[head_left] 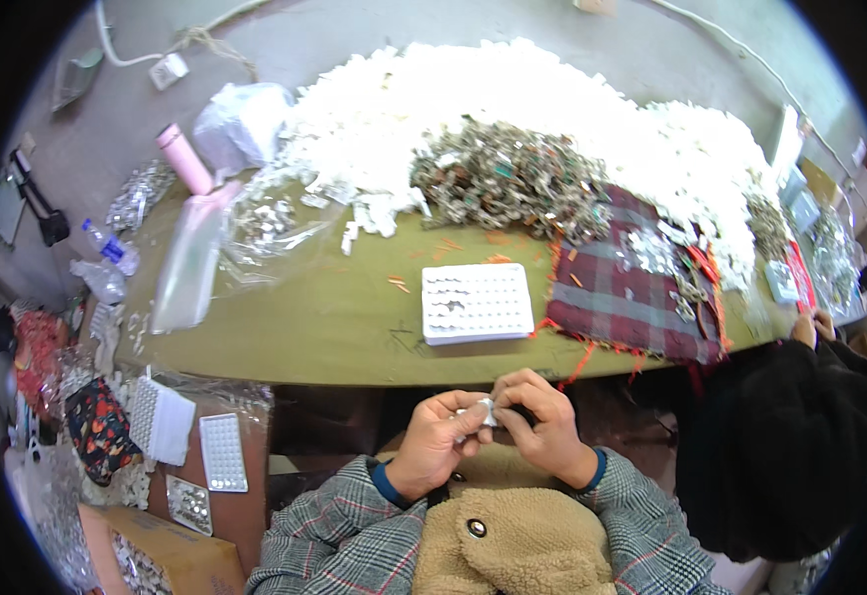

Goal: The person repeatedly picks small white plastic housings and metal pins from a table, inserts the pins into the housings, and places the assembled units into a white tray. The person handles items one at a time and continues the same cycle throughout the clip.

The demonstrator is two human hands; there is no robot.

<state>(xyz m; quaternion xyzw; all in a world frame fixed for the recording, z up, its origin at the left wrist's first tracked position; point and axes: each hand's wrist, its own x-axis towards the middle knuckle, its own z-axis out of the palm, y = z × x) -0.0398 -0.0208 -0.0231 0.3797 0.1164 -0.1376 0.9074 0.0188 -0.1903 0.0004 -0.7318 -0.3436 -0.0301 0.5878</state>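
Observation:
Just in front of the table's near edge, my left hand (431,438) and my right hand (544,421) meet before my chest. Both are closed, fingertips pinching a small whitish piece (490,412) between them. Fingers cover much of it, so its exact kind is unclear. Beyond my hands, on the green tabletop (344,342), lies a white tray (478,302) with rows of small round holes. A few small metallic bits sit in its left part.
Behind the tray rise a tangled heap of metal parts (513,178) and a large white pile (433,89). A plaid cloth (632,288) lies right, a pink bottle (184,159) far left. Another person (780,446) sits close on my right. Lower left stands a cardboard box (180,555).

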